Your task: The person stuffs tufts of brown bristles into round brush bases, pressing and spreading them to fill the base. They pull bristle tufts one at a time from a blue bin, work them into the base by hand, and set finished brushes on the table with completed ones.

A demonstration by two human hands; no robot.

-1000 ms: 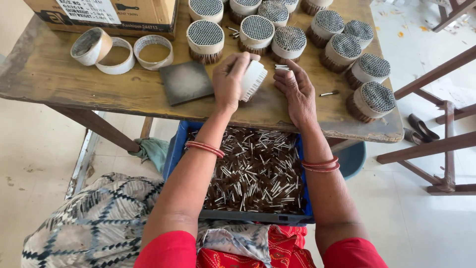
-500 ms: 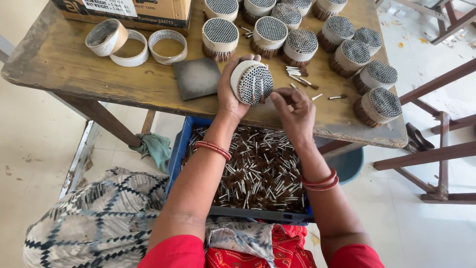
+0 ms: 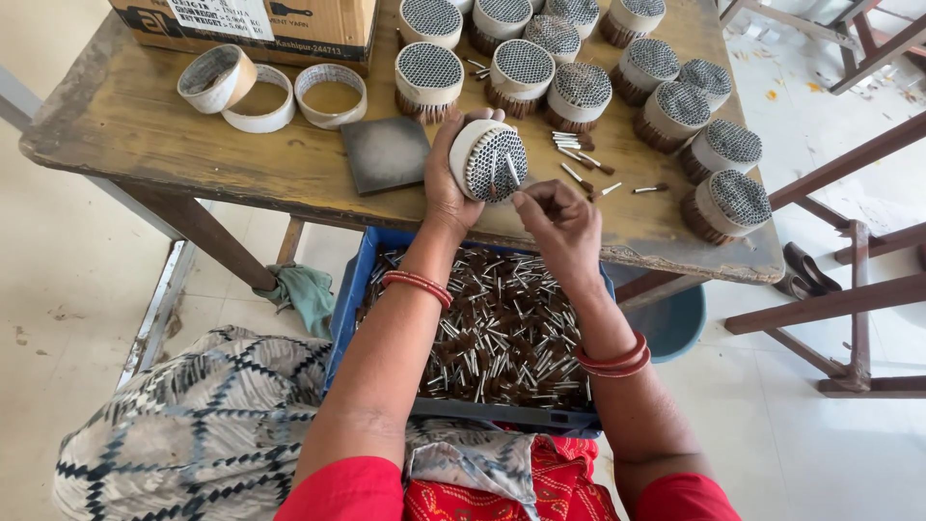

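Worn yellowish wood makes up the table [image 3: 125, 125], which stands on a pale floor, seen from the head camera looking straight down.

Held above the table's near edge is a round bundle of thin sticks [image 3: 489, 159], wrapped in a white band and turned so that its flat face of packed metallic stick ends tilts towards the camera. The left hand [image 3: 446, 178] cups this bundle from its left side, fingers curled round the band. A few sticks jut out of the face, not yet flush with the others. The right hand [image 3: 559, 220] sits just right of and below the bundle, its thumb and forefinger pressed together in a pinch at the lower edge of the face; whether a stick is between them cannot be told. Red bangles circle both wrists.

Below the hands, under the table edge, a blue crate [image 3: 347, 309] rests on the person's lap, filled with loose sticks with brown shafts and silvery tips. On the table behind the bundle stand many finished bundles [image 3: 429, 77] in white bands. Three empty white rings [image 3: 330, 92] lie at the left, near a cardboard box [image 3: 251, 24]. A dark square tile [image 3: 386, 154] lies just left of the left hand, and a few loose sticks [image 3: 579, 159] lie to the right.
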